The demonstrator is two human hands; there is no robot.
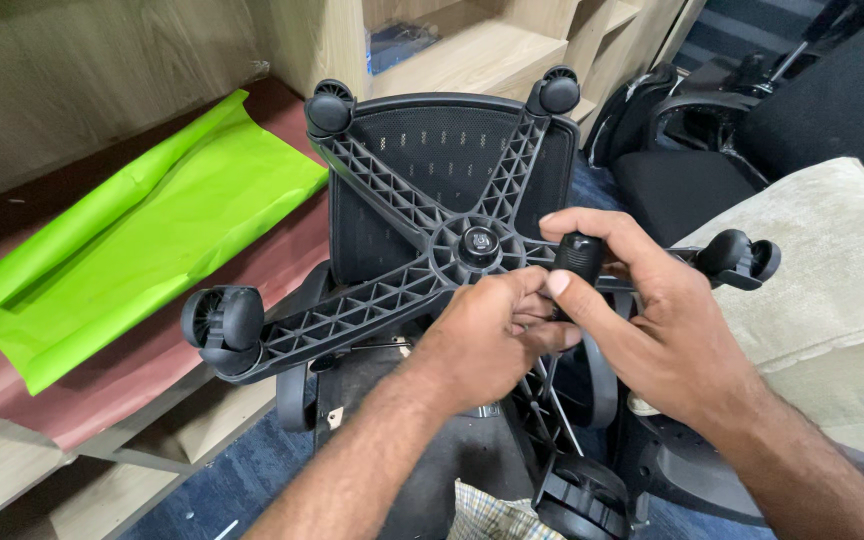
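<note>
As the head camera looks down, an upturned black plastic five-armed office chair base (422, 250) with ribbed undersides fills the middle of the view, its hub facing up. The right hand (652, 320) grips a small black cylindrical tool or handle (580, 257) just right of the hub, thumb and fingers curled closed around it. The left hand (487, 335) sits just beside it, touching the right thumb, its fingers curled tightly in; what they pinch is hidden behind the knuckles.

Black twin-wheel castors are already seated on the arm ends: one at the near left (222, 322), two at the far side (330, 107) and (556, 90), one at the right (739, 255), and one low at the bottom edge (580, 497). So, judging from this, the wheels look fitted, while the work near the hub appears unfinished.

Behind the base lies a black mesh chair back panel (432, 150). A bright green crumpled sheet (142, 235) lies on a reddish-brown surface (282, 260) at the left. Pale wooden shelving (472, 40) stands beyond, other black chairs (812, 100) crowd the upper right, and a cream fabric cushion (832, 270) lies at the right.
</note>
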